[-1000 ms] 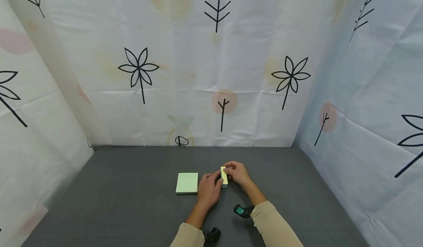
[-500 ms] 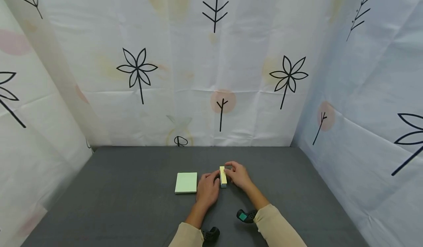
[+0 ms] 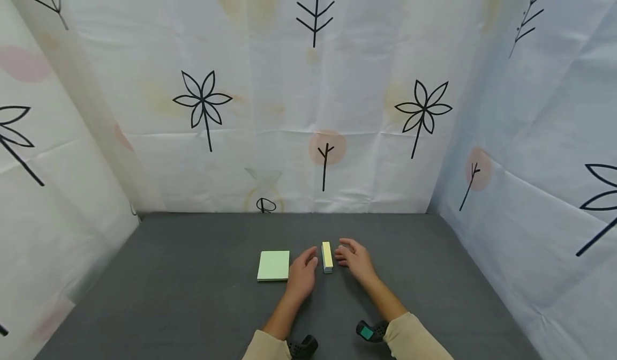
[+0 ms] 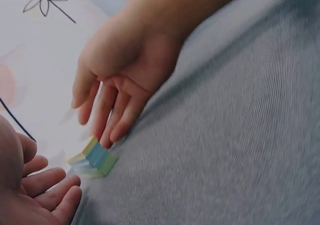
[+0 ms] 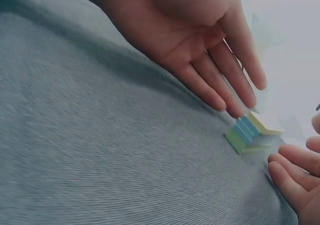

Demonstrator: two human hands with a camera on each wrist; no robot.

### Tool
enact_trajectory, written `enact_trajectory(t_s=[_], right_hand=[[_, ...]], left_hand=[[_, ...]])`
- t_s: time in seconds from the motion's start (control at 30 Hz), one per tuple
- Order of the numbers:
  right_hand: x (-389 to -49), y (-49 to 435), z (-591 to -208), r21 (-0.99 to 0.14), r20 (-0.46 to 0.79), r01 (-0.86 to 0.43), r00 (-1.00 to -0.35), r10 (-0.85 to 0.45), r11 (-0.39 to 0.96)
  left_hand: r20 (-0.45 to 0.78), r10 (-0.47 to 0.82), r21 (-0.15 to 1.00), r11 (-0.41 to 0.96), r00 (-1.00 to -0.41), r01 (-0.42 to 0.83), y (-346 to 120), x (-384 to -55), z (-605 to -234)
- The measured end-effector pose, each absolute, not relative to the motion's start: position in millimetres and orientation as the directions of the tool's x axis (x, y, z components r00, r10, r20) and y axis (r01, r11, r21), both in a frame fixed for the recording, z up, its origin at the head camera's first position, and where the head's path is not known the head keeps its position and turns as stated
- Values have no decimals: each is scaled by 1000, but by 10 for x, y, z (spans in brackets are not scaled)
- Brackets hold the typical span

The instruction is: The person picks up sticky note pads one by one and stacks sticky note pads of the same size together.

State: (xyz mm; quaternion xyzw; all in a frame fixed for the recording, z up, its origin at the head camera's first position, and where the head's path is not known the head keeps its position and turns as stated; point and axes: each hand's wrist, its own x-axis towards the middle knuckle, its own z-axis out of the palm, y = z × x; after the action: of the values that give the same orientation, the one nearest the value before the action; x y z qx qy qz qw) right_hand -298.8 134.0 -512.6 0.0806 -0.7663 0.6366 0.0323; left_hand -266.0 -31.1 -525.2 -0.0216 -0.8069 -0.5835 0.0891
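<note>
A narrow stack of sticky-note pads (image 3: 327, 255) stands on the grey table, yellow on top. In the left wrist view the stack (image 4: 102, 159) shows blue and green layers below. My left hand (image 3: 302, 273) is just left of it, fingers loosely extended, with a small gap between. On the other side my right hand (image 3: 355, 259) hovers with relaxed fingers, also apart from the stack. In the right wrist view, the stack (image 5: 249, 133) lies between both hands' fingertips. Left of my left hand is a square, pale green sticky-note pad (image 3: 273, 265), lying flat.
The grey cloth-covered table (image 3: 193, 306) meets a white patterned curtain (image 3: 270, 97) at its back edge. More curtain (image 3: 540, 231) closes off the right side, and another panel (image 3: 53, 231) the left. A black wrist device sits at each cuff.
Both hands have come away from the narrow stack, the left to the left and the right to the right. The right fingers have let go of its top; the stack stays in place.
</note>
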Motion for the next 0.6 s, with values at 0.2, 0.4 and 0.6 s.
enact_trajectory(t_s=[0.2,0.4,0.6], right_hand=[[-2880,1320,-5098,-986,111,-119,-991,-69,118],[-2828,1292,-5137,-978,163,-168,-985,-50,125],[-2835,1285,-5188,-973,181,-186,-982,-52,134]], left_hand=[[147,-65,982,133,-987,138,-287,-2628,-5255],[149,-49,989,13,-988,149,-289,-2502,-5109],[151,-24,988,-7,-988,151,-296,-2539,-5159]])
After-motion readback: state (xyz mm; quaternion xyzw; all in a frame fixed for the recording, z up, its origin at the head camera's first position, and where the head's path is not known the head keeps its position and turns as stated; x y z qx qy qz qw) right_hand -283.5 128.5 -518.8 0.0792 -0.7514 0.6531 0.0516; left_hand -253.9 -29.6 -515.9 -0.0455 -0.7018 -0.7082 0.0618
